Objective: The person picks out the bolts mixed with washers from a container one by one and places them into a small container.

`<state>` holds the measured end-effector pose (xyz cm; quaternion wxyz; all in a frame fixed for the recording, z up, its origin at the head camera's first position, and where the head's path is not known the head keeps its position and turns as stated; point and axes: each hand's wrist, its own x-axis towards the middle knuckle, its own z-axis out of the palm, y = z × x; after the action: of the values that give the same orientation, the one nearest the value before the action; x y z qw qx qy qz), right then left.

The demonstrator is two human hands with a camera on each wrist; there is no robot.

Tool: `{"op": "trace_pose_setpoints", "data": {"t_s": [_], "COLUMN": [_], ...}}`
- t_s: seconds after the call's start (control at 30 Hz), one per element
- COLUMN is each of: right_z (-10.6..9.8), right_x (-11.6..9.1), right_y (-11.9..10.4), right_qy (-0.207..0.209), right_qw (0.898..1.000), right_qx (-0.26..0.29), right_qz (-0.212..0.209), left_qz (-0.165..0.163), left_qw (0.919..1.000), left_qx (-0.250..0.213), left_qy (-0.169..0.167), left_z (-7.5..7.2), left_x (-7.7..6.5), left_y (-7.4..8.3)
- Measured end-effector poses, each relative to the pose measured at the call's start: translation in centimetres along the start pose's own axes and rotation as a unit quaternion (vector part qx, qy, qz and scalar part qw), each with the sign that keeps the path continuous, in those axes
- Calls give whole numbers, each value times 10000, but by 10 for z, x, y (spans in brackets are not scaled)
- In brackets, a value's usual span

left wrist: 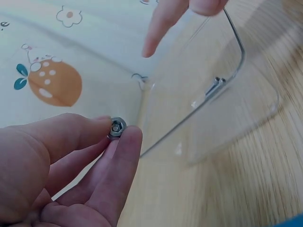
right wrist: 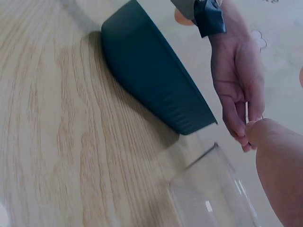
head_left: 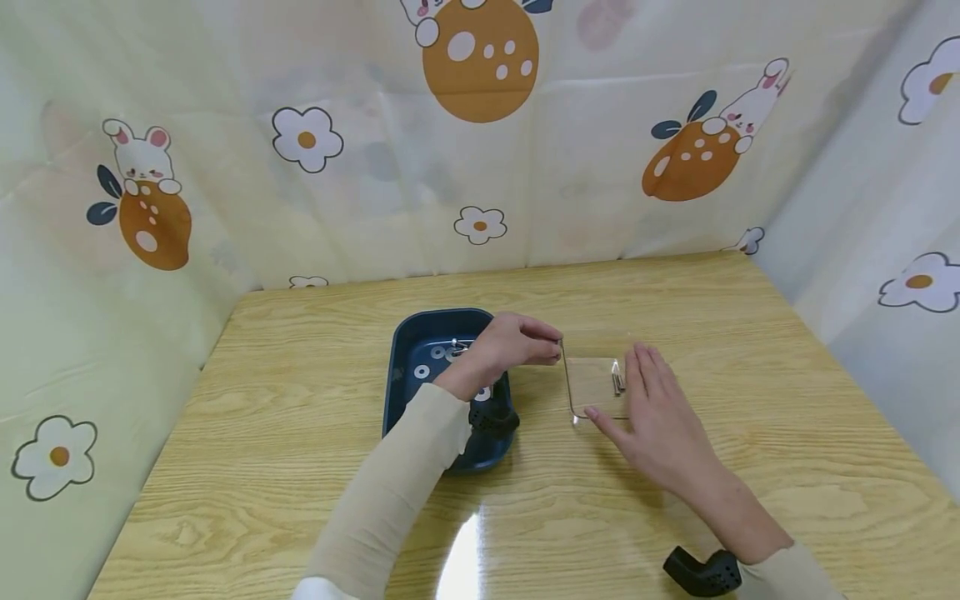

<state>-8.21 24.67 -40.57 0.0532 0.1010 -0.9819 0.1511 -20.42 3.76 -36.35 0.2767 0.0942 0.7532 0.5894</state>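
Observation:
My left hand (head_left: 510, 346) is just above the left edge of a clear plastic box (head_left: 588, 387). Thumb and index fingertip pinch a small silver hex-socket screw (left wrist: 117, 126), its round head facing the left wrist camera. Along the box's right side my right hand (head_left: 663, 417) rests with fingers straight and thumb at the near edge. A few slim metal screws (head_left: 618, 382) lie together inside the box, near its right wall. In the right wrist view, the box (right wrist: 208, 189) shows at the bottom, partly beyond the right thumb.
Left of the box stands a dark blue tray (head_left: 392, 379), partly under my left forearm. Flat washers (head_left: 422, 372) and shiny metal pieces (head_left: 459, 343) lie in it. The wooden table (head_left: 300, 467) ends at a patterned curtain (head_left: 375, 192) at the back and sides.

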Motion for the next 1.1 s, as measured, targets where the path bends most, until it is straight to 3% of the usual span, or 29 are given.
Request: {"op": "trace_pose_setpoints", "data": {"t_s": [0.5,0.73,1.1], "right_z": [11,14,17], "right_x": [-4,-4,-5], "right_y": [19,21,20], "right_qy": [69,49,81], "right_qw": [9997,9995,9993], "right_qx": [-29,57,101], "right_qz": [234,294,344], "left_qz": [110,99,-49], "left_qw": [9994,9992,9995], "left_qx": [140,316,-153], "left_qy": [-289,-231,-262], "left_z": [27,38,49], "left_x": [15,22,29], "left_y": [7,10,10]}}
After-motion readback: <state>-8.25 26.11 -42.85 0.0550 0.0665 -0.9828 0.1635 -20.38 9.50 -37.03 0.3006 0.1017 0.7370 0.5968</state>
